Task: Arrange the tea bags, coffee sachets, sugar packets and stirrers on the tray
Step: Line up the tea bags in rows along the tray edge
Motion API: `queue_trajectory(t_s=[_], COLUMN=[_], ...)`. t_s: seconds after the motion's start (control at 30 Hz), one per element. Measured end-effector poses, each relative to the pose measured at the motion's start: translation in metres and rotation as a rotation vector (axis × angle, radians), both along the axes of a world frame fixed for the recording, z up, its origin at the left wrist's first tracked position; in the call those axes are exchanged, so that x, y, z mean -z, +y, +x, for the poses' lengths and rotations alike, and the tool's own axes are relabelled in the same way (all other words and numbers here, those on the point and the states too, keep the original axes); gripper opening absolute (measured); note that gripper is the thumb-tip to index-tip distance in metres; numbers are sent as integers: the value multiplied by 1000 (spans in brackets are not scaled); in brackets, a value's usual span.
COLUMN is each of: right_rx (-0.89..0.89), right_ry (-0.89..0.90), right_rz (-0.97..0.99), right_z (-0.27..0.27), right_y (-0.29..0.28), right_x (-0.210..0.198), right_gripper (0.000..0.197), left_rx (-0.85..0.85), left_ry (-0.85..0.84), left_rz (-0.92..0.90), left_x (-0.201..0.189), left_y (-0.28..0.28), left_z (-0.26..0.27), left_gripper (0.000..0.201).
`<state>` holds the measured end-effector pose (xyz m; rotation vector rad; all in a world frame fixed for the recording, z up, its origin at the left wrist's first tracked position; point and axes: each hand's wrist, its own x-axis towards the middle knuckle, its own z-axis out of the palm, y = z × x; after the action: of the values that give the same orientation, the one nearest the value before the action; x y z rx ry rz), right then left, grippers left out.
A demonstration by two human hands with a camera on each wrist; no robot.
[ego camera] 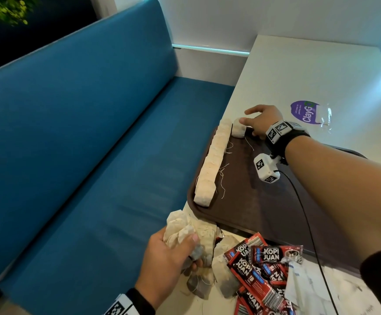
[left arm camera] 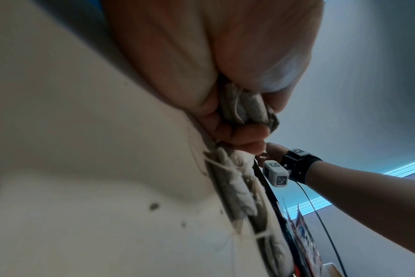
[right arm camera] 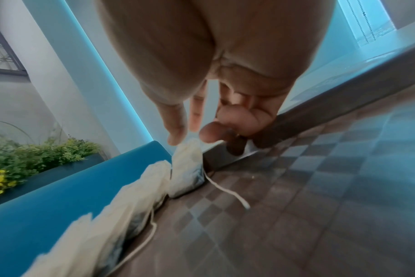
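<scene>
Tea bags (ego camera: 212, 162), pale and papery, line the dark tray's (ego camera: 264, 201) left rim in my head view; red coffee sachets (ego camera: 260, 267) lie heaped on the white table (ego camera: 298, 71) nearby. My left hand (ego camera: 169, 262) grips a crumpled bunch (ego camera: 185, 230). Left wrist view: fingers (left arm camera: 244, 131) curl round bags (left arm camera: 244, 108). Right wrist view: my right hand (right arm camera: 201, 120), fingers loosely spread, touches the end bag (right arm camera: 187, 168) upright on the checkered tray (right arm camera: 320, 187).

White tea bags (ego camera: 210, 164) rowed along brown tray (ego camera: 264, 201) edge, red coffee sachets (ego camera: 262, 264) heaped beside
</scene>
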<state>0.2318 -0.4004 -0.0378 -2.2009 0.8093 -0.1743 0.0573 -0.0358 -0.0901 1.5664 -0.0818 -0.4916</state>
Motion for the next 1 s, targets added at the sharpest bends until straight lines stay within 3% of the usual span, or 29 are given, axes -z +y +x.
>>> queue_trajectory(t_s=[0.13,0.33,0.47,0.8,1.0], right_rx=[-44,-508,-680,-582,-587], right_ry=[-18,40,79,52,79], right_rz=[-80,10,96,228,183], right_z=[-16,-99,-149,-196,-199], right_y=[14,97,147,197,190], right_x=[-23,-82,-75,-30,-25], right_gripper=[23,7,6,29,16], left_rx=[-15,13,17,75,29], left_ry=[31,-8,5,35,35], left_rz=[-50,-70,-99,-149,-45], left_x=[4,11,4,4,4], left_y=[0,2,3,8,6], left_z=[3,4,1,0,0], left_gripper=[23,28,37,40,47])
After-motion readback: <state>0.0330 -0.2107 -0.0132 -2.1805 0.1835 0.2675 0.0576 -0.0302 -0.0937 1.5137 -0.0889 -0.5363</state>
